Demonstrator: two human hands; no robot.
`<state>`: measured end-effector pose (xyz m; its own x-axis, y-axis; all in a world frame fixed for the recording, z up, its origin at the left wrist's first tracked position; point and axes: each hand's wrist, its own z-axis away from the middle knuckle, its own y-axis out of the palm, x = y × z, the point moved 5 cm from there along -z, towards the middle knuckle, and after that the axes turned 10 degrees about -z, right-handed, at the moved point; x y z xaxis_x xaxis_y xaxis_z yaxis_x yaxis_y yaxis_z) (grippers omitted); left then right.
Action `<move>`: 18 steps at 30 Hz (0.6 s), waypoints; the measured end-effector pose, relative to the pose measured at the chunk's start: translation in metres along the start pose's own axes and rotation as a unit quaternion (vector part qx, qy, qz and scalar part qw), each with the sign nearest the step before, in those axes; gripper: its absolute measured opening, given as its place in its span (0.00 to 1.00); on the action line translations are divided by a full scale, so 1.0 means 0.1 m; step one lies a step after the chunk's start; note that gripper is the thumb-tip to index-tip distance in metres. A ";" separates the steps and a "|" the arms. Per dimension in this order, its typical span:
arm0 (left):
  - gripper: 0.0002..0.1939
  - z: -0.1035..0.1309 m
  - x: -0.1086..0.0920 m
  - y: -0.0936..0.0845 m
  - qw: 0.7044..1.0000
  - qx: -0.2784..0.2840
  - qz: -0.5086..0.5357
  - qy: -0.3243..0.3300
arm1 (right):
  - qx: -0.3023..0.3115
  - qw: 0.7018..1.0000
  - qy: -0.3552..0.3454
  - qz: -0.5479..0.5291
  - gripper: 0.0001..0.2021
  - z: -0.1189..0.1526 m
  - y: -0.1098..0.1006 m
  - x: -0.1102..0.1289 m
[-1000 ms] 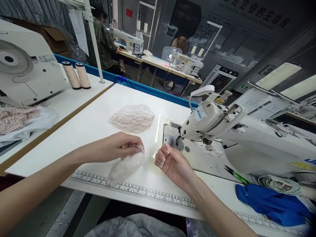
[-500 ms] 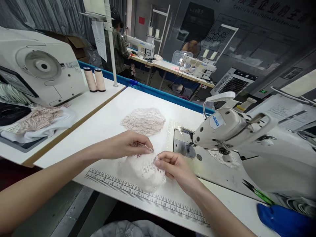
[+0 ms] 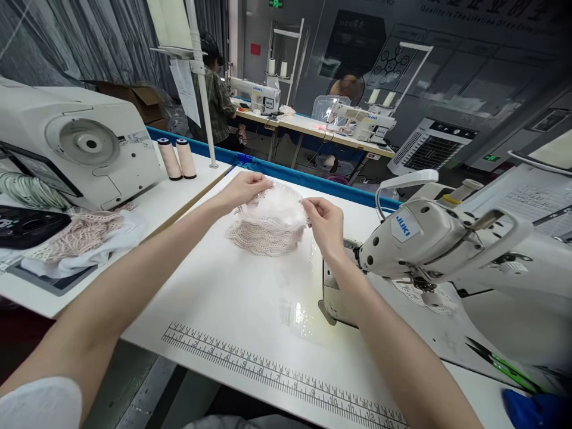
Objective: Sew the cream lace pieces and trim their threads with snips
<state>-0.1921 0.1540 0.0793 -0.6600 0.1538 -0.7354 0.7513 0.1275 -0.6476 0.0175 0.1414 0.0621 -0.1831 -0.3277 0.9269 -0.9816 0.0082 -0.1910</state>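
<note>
Two grips on one lace piece: holds its left edge in left hand, its right edge in right hand, fingers pinched narrow, over a lace stack, contact between layers unclear. Sits well apart from near edge of white tabletop, with open room toward the printed ruler; tightens at right beside the sewing machine. Shows glare before that machine. Backs onto a checked-shirted co-worker. Reads "JUKI" on that machine, "Quality Is The Lifeline Of An" on the wall.
</note>
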 end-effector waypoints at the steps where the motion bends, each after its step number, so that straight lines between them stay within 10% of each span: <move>1: 0.15 -0.11 0.04 0.07 1.000 -0.006 -0.022 -0.003 | -0.008 1.000 0.011 0.014 0.15 -0.08 0.02 -0.11; 10: 0.13 -0.17 0.32 0.31 0.951 -0.047 -0.303 -0.024 | -0.024 0.991 0.080 0.102 0.15 -0.15 -0.01 -0.57; 18: 0.23 0.31 -0.09 0.09 0.907 -0.068 -0.415 0.030 | 0.038 0.991 0.049 0.115 0.08 0.55 -0.38 -0.32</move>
<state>-0.1796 0.1228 0.0744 -1.0000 0.0024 0.0083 -0.0070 0.3424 -0.9395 0.0634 0.0995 0.0217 -0.4102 -0.2313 0.8822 -0.9067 -0.0002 -0.4217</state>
